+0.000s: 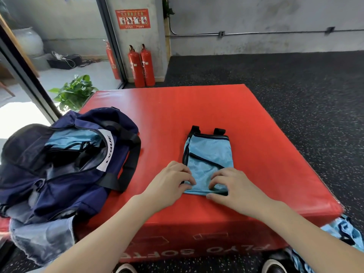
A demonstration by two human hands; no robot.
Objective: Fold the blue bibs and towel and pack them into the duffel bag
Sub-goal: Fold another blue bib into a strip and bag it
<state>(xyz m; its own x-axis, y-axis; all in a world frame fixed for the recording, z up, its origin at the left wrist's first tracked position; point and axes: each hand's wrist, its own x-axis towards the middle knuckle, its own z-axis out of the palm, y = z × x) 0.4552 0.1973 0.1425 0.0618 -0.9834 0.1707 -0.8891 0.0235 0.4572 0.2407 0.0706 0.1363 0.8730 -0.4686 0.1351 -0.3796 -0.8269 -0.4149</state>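
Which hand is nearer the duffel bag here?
Left. The left hand pinches the folded blue bib's near-left corner, on the side facing the duffel bag; the right hand pinches its near-right edge, farther away.

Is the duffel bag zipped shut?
No, the duffel bag gapes open, with light blue fabric showing inside it.
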